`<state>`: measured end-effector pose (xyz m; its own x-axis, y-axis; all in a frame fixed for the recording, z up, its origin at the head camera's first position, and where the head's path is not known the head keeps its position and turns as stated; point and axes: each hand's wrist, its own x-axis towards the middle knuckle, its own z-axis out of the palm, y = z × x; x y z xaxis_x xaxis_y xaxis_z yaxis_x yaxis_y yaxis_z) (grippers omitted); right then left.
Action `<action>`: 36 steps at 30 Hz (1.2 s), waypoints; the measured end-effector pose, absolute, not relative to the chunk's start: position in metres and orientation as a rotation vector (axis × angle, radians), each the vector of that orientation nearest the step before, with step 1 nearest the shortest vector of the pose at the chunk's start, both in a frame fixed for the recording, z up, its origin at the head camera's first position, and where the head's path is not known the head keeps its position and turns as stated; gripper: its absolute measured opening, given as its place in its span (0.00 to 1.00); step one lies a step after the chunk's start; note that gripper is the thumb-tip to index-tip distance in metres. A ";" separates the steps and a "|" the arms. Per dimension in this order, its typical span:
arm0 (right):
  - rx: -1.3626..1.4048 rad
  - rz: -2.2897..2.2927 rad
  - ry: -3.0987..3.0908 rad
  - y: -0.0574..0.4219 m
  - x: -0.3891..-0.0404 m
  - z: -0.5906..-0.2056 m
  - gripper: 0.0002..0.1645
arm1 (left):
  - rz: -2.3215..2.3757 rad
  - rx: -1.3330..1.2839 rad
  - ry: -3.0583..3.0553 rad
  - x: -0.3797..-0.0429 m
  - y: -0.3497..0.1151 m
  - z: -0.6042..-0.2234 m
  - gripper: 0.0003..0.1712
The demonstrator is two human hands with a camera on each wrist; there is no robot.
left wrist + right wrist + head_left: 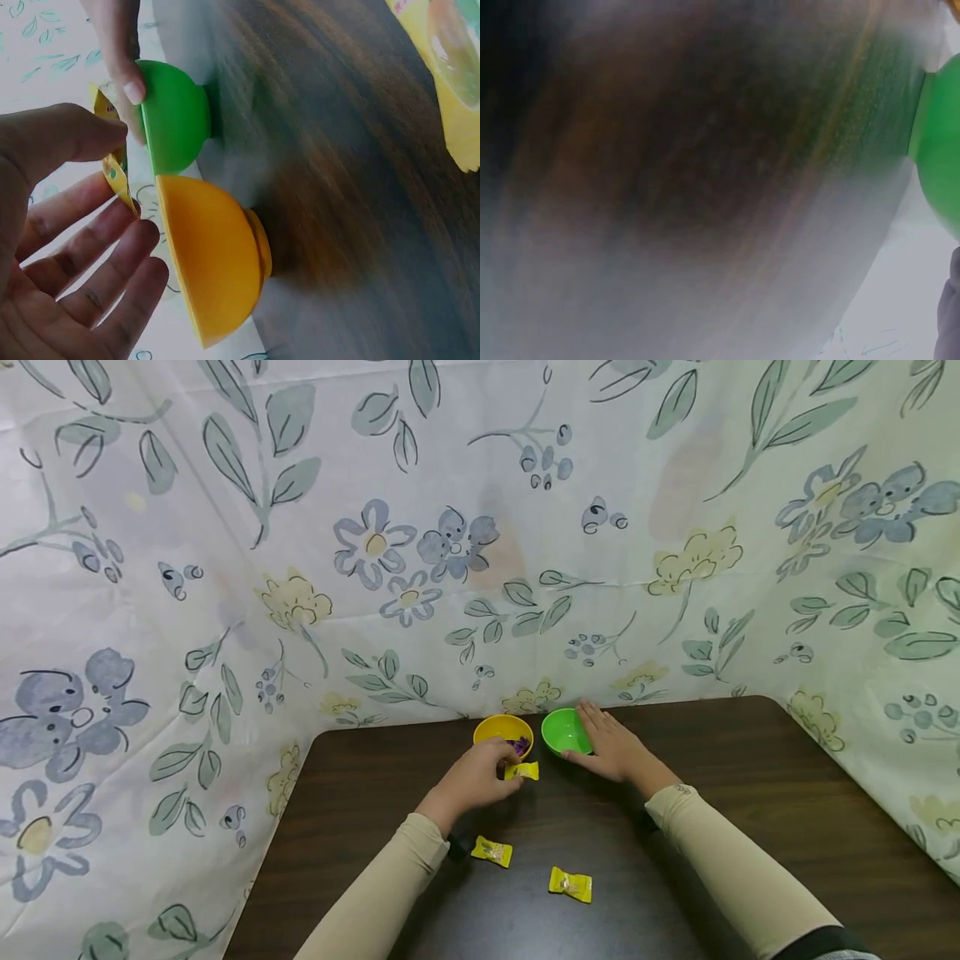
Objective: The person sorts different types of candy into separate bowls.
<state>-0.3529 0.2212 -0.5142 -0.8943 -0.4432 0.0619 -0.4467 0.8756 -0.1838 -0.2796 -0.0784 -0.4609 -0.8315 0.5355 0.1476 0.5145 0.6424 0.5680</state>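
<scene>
A yellow-wrapped candy is pinched between the thumb and fingers of my left hand, just in front of the yellow-orange bowl. Something purple lies inside that bowl. Beside it on the right stands the green bowl, whose right side my right hand touches with fairly straight fingers. The left wrist view shows the held candy near the bowls' rim level. In the right wrist view only part of the green bowl and a bit of the hand appear.
Two more yellow-wrapped candies, a left candy and a right candy, lie on the dark wooden table nearer to me. A flower-patterned cloth hangs behind the table's far edge and at both sides.
</scene>
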 end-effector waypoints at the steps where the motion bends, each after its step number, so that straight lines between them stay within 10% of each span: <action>1: 0.717 0.305 -3.022 0.221 -0.353 -0.515 0.62 | 0.960 0.893 2.818 -0.280 -0.077 -0.462 0.12; 36: 0.716 0.351 -3.006 0.217 -0.344 -0.519 0.61 | 0.968 0.869 2.977 -0.321 -0.039 -0.464 0.13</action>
<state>-0.3444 0.2175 -0.5193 -0.8934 -0.4417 0.0826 -0.4488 0.8684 -0.2107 -0.3210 -0.0387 -0.4643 -0.8516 0.4568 0.2571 0.5207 0.6805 0.5156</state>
